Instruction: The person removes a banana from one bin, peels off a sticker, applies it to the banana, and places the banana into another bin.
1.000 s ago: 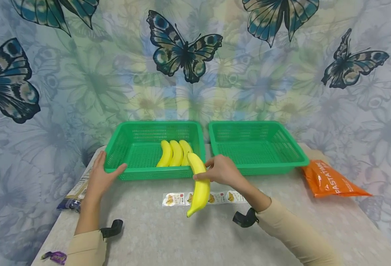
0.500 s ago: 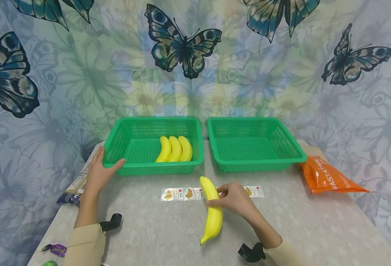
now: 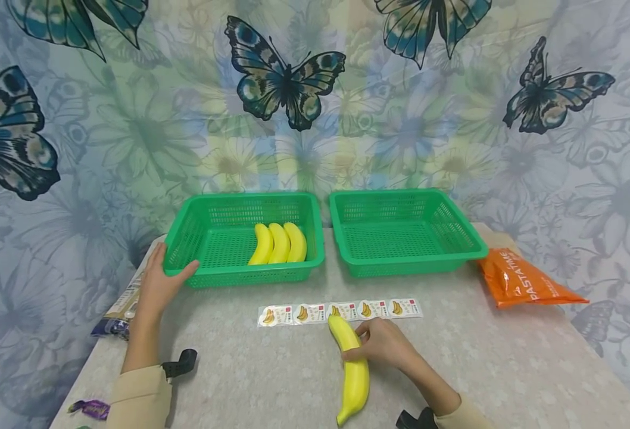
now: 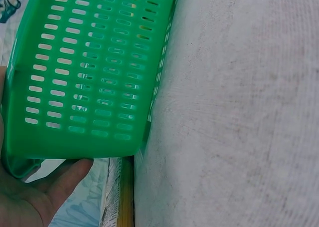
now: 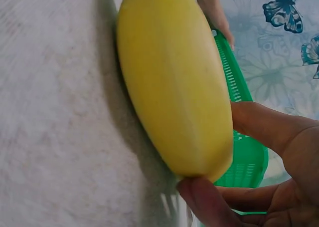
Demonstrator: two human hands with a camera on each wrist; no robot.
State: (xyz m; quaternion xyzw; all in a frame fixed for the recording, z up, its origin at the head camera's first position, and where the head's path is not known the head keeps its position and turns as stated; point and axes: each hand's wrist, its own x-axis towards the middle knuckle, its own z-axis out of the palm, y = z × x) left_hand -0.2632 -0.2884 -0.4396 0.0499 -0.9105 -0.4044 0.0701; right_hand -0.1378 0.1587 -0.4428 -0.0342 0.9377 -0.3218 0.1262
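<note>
My right hand (image 3: 387, 344) grips a yellow banana (image 3: 355, 384) between thumb and fingers, low over the table in front of the right part of a strip of banana stickers (image 3: 309, 313). The banana's upper tip overlaps the strip in the head view. In the right wrist view the banana (image 5: 172, 82) fills the middle, and a shadow lies along it on the table. My left hand (image 3: 159, 289) rests at the front left corner of the left green basket (image 3: 250, 275), fingers and thumb spread around that corner. Three bananas (image 3: 278, 244) lie side by side inside this basket.
A second green basket (image 3: 411, 266) stands to the right, with no items visible inside. Beside it lies an orange bag (image 3: 526, 280). A packet (image 3: 122, 310) sits behind my left forearm, and a purple-wrapped sweet (image 3: 92, 409) lies near the table's left edge.
My right hand has carried the banana away from the left basket's front rim, down and toward me on the right. More of the sticker strip shows. My left hand stays at the basket corner.
</note>
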